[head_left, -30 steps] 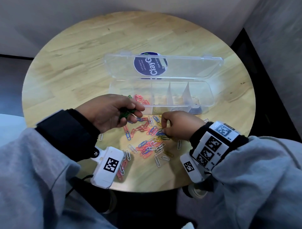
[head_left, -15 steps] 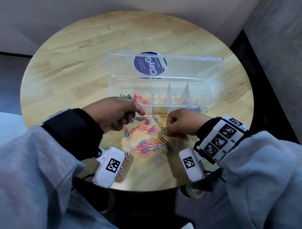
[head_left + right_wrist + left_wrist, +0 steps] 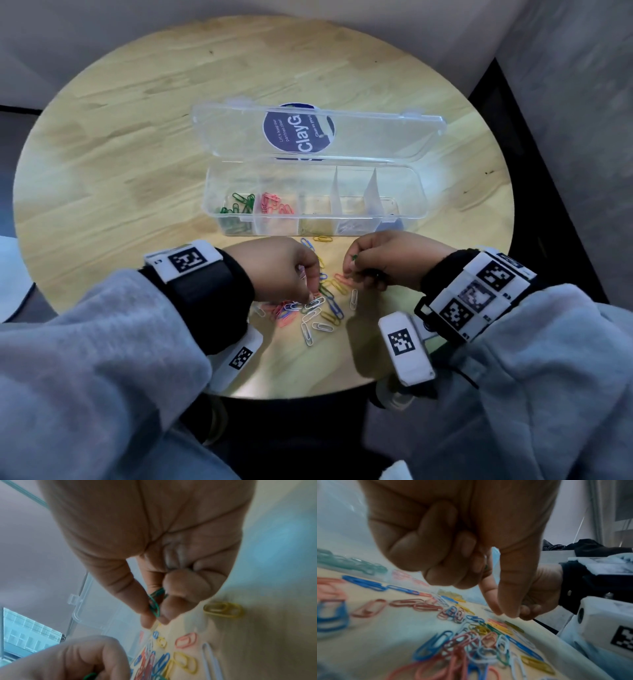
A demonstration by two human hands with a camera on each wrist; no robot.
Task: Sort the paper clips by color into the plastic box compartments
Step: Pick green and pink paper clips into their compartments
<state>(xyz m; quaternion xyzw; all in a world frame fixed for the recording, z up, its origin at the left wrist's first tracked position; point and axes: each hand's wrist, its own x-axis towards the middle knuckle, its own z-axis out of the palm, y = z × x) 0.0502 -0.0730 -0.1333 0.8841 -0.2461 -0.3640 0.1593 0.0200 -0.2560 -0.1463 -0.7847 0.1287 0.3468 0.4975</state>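
Note:
The clear plastic box (image 3: 416, 192) stands open on the table, with green clips (image 3: 238, 207) in its leftmost compartment and pink ones (image 3: 274, 205) in the one beside it. In front of it lies the mixed pile of paper clips (image 3: 318, 310). My left hand (image 3: 308, 291) hangs over the pile with its fingers curled (image 3: 436, 563), and a bit of green clip (image 3: 485, 567) shows between them. Just right of the pile, my right hand (image 3: 351, 270) pinches a green clip (image 3: 154, 605) between thumb and forefinger, slightly above the table.
The box lid (image 3: 376, 137) with a dark round sticker lies flat behind the box. The round wooden table (image 3: 137, 137) ends close to my body, and loose clips lie near that edge. A dark wall and a floor gap are on the right.
My left hand has drawn back from the box's left end to the pile, uncovering the green compartment. My right hand has lifted a green clip off the pile.

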